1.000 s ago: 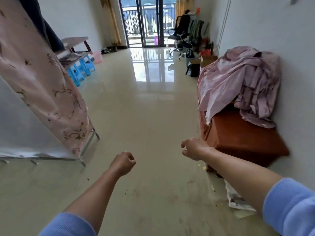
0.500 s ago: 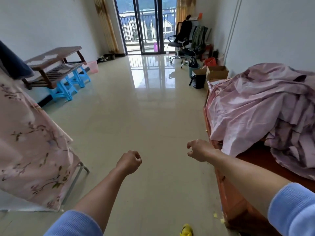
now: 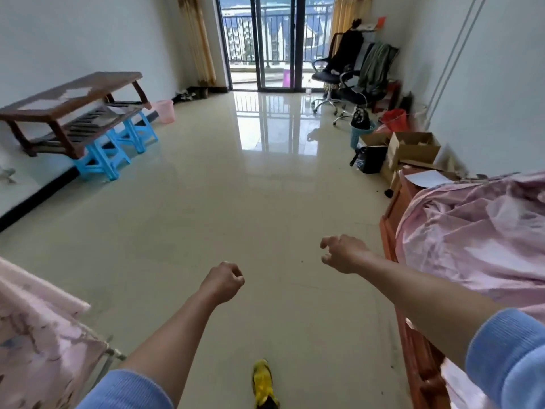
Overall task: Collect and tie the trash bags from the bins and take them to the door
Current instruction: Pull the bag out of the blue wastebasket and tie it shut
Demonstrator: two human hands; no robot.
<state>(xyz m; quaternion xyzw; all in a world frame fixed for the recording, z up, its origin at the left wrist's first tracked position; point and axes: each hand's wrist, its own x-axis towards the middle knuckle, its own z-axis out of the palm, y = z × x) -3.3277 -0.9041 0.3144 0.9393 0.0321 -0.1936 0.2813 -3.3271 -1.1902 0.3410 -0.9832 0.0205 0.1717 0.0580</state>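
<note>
the left hand [image 3: 224,281] is clenched in a fist over the tiled floor [image 3: 236,202], holding nothing. the right hand [image 3: 343,254] hangs near the pink sheet [image 3: 472,231], fingers loosely curled and empty. along the floor's right edge, toward the far corner, a teal bin [image 3: 362,136] carries what looks like a black trash bag [image 3: 360,117]. another black bag [image 3: 370,159] sits just beside cardboard boxes [image 3: 413,150]. a pink bin [image 3: 164,111] stands at the left edge, near the blue stools [image 3: 118,149].

Blue stools [image 3: 100,160] are standing under the worktop [image 3: 88,87]. Across the floor from the worktop, chairs [image 3: 327,75] and boxes [image 3: 413,149] are sitting and a pink sheet [image 3: 472,231] is lying.
</note>
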